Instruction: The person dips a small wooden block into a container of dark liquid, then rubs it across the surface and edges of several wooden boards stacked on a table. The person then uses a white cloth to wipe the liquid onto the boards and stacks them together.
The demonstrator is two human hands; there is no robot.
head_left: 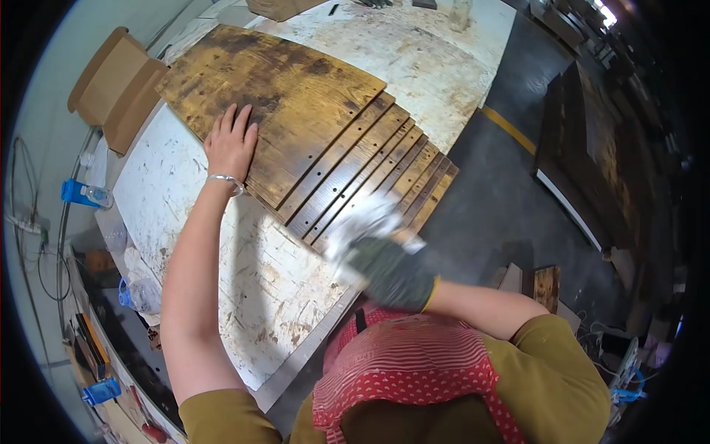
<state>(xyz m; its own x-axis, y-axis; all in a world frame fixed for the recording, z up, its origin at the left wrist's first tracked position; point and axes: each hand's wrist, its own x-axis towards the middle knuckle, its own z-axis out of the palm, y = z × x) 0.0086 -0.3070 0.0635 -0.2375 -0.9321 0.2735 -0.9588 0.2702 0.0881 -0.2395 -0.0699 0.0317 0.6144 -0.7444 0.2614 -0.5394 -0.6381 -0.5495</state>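
Note:
Several brown wood-grain boards lie in a stepped stack on the worktable, their right ends fanned out so that strips with small dark holes show. My bare left hand, a bracelet at its wrist, rests flat with fingers outstretched on the near left edge of the top board. In a dark grey glove, my right hand grips a crumpled white cloth at the near ends of the lower boards. Cloth and glove are smeared by motion, and the cloth hides part of the board ends.
Stains and scratches cover the white worktable. An open cardboard box stands at its far left, near blue-topped bottles. Dark boards are stacked on the floor at right. A yellow line crosses the grey floor.

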